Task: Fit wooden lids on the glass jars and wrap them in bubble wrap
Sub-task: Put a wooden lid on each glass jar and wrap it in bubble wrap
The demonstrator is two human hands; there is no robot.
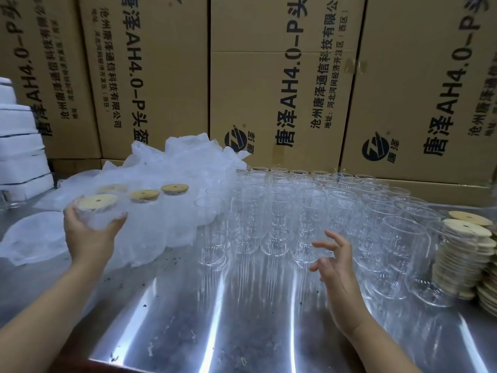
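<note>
Fingers of your left hand (84, 236) grip a bubble-wrapped lidded jar (98, 212) near the left edge of the worktop (242, 319); your right hand (335, 270) hovers spread, holding nothing.

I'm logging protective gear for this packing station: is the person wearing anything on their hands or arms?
Nothing is visible. Each grip is a bare hand: the left grip and right grip show no gloves or rings. The left forearm and right forearm are uncovered down to the frame edge, with no sleeve, watch, wristband or bracelet in view.
</note>
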